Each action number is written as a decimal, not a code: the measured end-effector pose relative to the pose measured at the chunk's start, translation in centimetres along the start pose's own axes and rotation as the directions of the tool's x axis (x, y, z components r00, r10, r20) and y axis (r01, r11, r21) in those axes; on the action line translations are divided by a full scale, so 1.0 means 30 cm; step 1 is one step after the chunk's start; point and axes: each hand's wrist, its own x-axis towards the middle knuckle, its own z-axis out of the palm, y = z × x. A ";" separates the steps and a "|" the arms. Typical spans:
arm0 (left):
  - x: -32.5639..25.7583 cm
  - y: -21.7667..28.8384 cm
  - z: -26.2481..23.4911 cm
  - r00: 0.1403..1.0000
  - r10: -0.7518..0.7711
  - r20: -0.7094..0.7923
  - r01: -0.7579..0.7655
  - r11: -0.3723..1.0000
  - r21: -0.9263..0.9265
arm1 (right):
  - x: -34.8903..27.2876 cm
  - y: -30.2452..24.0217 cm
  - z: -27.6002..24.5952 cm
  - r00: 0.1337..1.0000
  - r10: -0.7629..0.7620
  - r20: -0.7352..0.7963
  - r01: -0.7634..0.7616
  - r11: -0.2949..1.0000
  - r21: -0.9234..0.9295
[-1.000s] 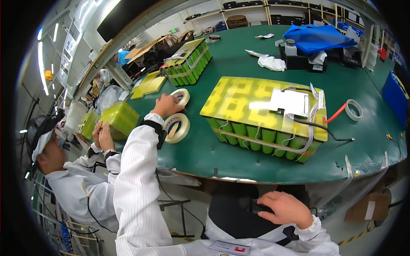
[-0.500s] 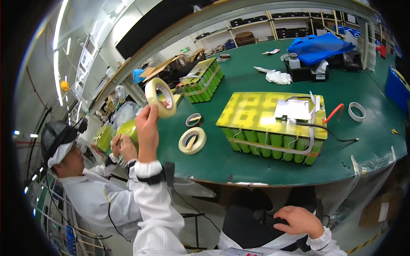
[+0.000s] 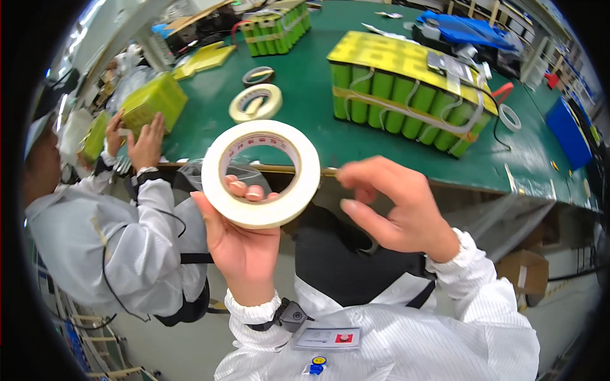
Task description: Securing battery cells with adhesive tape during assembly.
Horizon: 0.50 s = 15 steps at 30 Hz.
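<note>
Upright in front of me, my left hand [image 3: 244, 254] grips a wide roll of cream-coloured tape [image 3: 254, 216]. Its fingertips show through the roll's hole and its thumb lies along the outer side. My right hand [image 3: 403, 213] is just right of the roll, apart from it, thumb and fingers spread and holding nothing. Behind the roll, on the green table [image 3: 305, 136], a similar cream tape roll [image 3: 273, 105] lies flat with a small tan piece in its hole. A large battery pack [image 3: 387, 98] of green cells with a yellow top stands beyond my right hand.
At left, a co-worker's hands [image 3: 146, 143] rest on a yellow-green block [image 3: 152, 105]. Farther back are a dark ring-shaped roll [image 3: 248, 80], yellow sheets [image 3: 206, 58] and another green pack [image 3: 273, 35]. A white ring [image 3: 510, 119] and a blue bin [image 3: 569, 134] are at right.
My left hand has brought the tape roll down and toward me from over the table. My right hand has risen from my lap to beside it. The view has tilted downward.
</note>
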 end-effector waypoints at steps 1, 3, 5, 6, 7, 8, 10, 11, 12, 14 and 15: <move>-0.009 0.003 -0.023 1.000 -0.007 -0.004 0.006 0.998 -0.062 | -0.003 -0.007 0.028 1.000 0.022 -0.014 -0.022 1.000 -0.018; -0.029 -0.019 -0.026 0.997 0.008 -0.077 -0.021 0.984 -0.175 | -0.003 -0.004 0.062 0.988 0.113 -0.107 -0.111 0.993 0.027; -0.059 -0.035 -0.068 0.997 -0.048 -0.052 0.028 0.941 -0.337 | -0.013 0.012 0.078 0.977 0.198 -0.076 -0.188 0.974 0.124; -0.061 -0.045 -0.088 0.996 -0.081 -0.025 0.059 0.871 -0.488 | -0.014 0.025 0.087 0.957 0.289 0.032 -0.284 0.906 0.313; -0.063 -0.062 -0.103 0.995 -0.096 -0.027 0.071 0.873 -0.483 | -0.020 0.034 0.097 0.924 0.350 0.157 -0.381 0.789 0.482; -0.066 -0.085 -0.114 0.997 -0.081 0.006 0.072 0.842 -0.534 | -0.024 0.028 0.100 0.926 0.315 0.206 -0.377 0.780 0.500; -0.071 -0.127 -0.130 0.997 -0.081 0.010 0.072 0.803 -0.591 | -0.032 0.014 0.105 0.952 0.215 0.218 -0.302 0.783 0.544; -0.077 -0.134 -0.130 0.992 -0.122 -0.017 0.087 0.792 -0.604 | -0.027 -0.009 0.112 0.958 0.171 0.229 -0.277 0.755 0.594; -0.101 -0.127 -0.226 0.995 -0.072 -0.070 0.032 0.885 -0.464 | -0.030 -0.018 0.118 0.957 0.142 0.253 -0.267 0.772 0.576; -0.112 -0.117 -0.252 0.956 0.028 -0.291 -0.081 0.982 -0.172 | -0.036 -0.023 0.138 0.965 0.108 0.239 -0.222 0.822 0.524; -0.113 -0.097 -0.266 0.953 0.044 -0.299 -0.097 0.982 -0.164 | -0.044 -0.017 0.152 0.971 0.090 0.223 -0.190 0.856 0.482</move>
